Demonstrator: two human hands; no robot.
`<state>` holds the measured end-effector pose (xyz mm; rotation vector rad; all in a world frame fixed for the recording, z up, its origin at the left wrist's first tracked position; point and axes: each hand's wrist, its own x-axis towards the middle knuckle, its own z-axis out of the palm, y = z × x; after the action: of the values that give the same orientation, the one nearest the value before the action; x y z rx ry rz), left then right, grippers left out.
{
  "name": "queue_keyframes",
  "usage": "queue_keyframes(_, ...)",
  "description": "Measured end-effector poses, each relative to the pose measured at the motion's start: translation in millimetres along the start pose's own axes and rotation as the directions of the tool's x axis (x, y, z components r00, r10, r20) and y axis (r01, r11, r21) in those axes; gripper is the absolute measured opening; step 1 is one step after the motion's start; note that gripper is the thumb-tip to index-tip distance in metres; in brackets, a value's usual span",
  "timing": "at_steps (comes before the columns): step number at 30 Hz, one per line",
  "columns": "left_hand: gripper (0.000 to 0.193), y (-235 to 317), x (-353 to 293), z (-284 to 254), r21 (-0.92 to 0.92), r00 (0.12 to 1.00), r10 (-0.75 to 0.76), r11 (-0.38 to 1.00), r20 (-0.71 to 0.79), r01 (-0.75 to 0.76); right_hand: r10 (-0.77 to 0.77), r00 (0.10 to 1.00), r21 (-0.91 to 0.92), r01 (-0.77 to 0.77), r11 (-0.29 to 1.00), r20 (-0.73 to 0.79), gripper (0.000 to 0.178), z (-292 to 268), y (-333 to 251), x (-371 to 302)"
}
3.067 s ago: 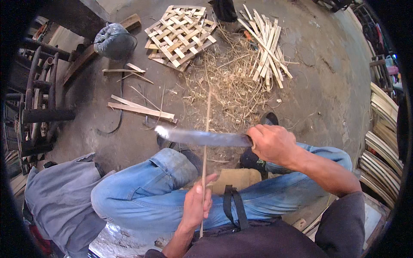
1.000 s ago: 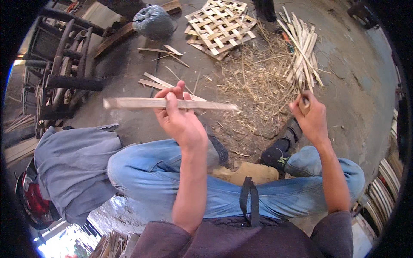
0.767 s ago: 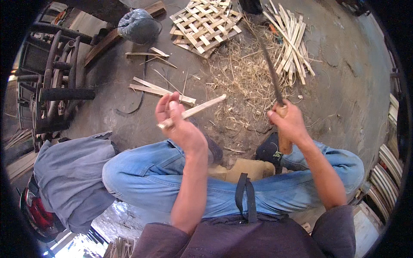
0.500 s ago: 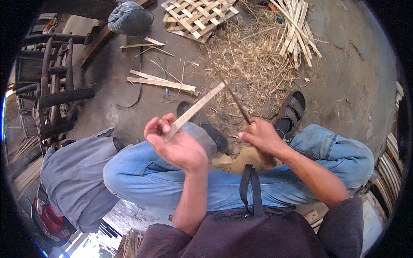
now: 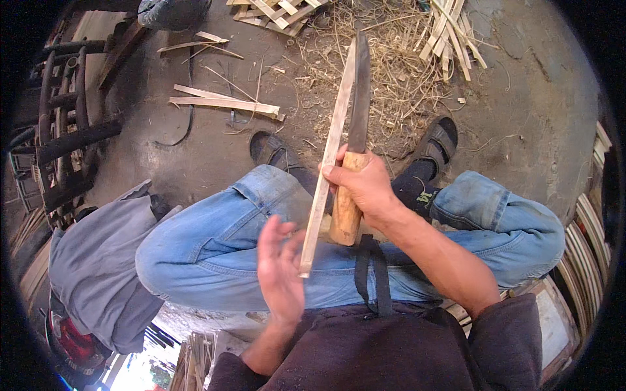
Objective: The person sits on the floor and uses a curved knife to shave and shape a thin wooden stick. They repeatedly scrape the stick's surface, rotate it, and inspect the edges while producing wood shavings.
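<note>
My right hand (image 5: 366, 184) is closed round the light wooden handle of a knife (image 5: 360, 104), its broad dark blade pointing away from me. Between the thumb and fingers of that same hand is a pale, narrow strip of split wood or bamboo (image 5: 334, 140), lying along the left side of the blade. The strip slants down toward my lap. By its near end is my left hand (image 5: 282, 277), slightly blurred, with fingers apart and nothing gripped in them.
Fibrous shavings (image 5: 385, 85) cover the floor beyond my feet. A woven lattice (image 5: 277, 12) and a pile of strips (image 5: 450, 39) lie at the far side. Loose strips (image 5: 225, 101) are left of centre. A dark-framed chair (image 5: 72, 130) and grey cloth (image 5: 104, 260) stand at left.
The knife has turned upright, its blade flat beside the strip. My right hand has taken hold of the strip too, while my left hand has let go and moved down toward me.
</note>
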<state>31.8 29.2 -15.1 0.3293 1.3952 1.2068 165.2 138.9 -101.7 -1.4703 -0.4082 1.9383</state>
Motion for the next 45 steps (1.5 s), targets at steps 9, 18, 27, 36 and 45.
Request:
queue_keyframes(9, 0.046, -12, 29, -1, 0.227, 0.765, -0.536, 0.844, 0.358, 0.485, -0.270, 0.963, -0.611, 0.200, 0.766, -0.024, 0.034, -37, -34, 14)
queue_keyframes(18, 0.040, -38, 42, 14, 0.127, 0.744, -0.603, 0.794, 0.288, 0.594, -0.079, 0.995, -0.973, 0.078, 0.215, 0.062, 0.055, -107, -76, -2)
queue_keyframes(27, 0.038, -40, 52, 31, 0.094, 0.691, -0.713, 0.701, 0.119, 0.707, -0.057, 0.957, -0.947, 0.272, -0.170, 0.285, 0.019, -101, -11, -6)
queue_keyframes(36, 0.026, -52, 31, 28, 0.388, 0.830, -0.534, 0.808, 0.163, 0.444, 0.005, 0.853, -0.844, 0.516, -0.147, 0.521, 0.020, -91, -27, -45)
queue_keyframes(45, 0.026, -39, 8, 28, 0.522, 0.901, -0.412, 0.803, 0.135, 0.289, -0.123, 0.926, -0.891, 0.298, -0.343, 0.358, 0.015, -96, -66, -32)
